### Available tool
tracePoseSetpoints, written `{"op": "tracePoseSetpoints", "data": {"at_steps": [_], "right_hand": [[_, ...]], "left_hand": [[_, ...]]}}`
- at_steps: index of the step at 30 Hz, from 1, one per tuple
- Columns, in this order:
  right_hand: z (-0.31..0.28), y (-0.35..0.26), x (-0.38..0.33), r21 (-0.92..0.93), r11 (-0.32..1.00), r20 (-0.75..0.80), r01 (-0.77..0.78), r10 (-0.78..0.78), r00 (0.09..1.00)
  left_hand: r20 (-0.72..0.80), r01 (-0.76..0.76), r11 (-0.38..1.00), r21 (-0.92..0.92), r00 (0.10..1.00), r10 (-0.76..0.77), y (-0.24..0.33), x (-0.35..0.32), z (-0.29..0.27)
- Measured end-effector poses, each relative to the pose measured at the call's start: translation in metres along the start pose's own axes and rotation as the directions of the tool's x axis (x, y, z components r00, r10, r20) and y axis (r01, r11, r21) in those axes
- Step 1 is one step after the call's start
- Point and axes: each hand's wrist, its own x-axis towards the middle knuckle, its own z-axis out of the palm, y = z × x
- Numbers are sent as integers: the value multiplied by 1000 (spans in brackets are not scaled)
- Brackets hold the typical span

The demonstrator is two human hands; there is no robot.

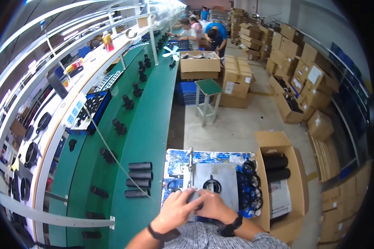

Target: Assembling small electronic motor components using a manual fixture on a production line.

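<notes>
Both my hands come together at the near edge of a grey metal plate (227, 172). Between them is a dark grey rounded part (194, 200), mostly covered by fingers; its full shape is hidden. My left hand (176, 211) closes on it from the left, thumb stretched across. My right hand (215, 205) wraps it from the other side. Just beyond my fingers a black ring (212, 185) lies on the plate. An upright metal rod fixture (190, 164) stands at the plate's left. Several black rings (249, 189) are piled right of the plate.
On the left, several black tubes (139, 183) lie on the green bench (143, 137). Black fittings (119, 127) line its sunken strip. An open carton (297, 182) with black tubes stands at right. Ahead are a green-topped stool (209, 87), stacked cartons and several people along the bench.
</notes>
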Motion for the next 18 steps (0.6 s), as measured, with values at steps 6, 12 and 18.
{"op": "tracePoseSetpoints", "data": {"at_steps": [6,12,18], "right_hand": [[-6,147,-65,479,802,-189,-358,492,850],[-4,201,-51,956,260,-184,-135,891,416],[34,208,-49,493,835,-365,-244,453,813]], "left_hand": [[109,347,657,-669,921,-375,-29,-30,128],[537,701,349,-621,706,-463,-72,-90,224],[448,654,387,-650,741,-500,-68,-92,236]]}}
